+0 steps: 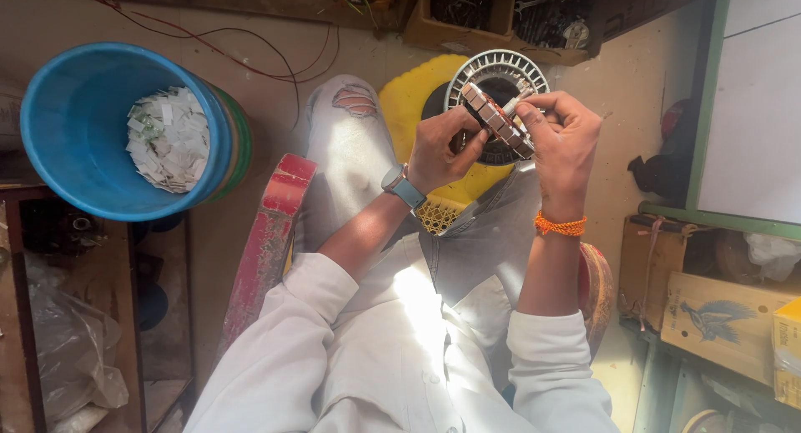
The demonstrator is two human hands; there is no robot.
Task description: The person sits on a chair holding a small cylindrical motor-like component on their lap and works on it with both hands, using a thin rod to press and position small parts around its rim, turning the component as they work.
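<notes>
Head view: we find both forearms raised over the lap, wrists bent inward. The left hand (440, 149) grips the ring-shaped metal stator (494, 116) from below; the right hand (563, 137) pinches its upper edge, beside a small white slip (519, 98) at the fingertips.
</notes>
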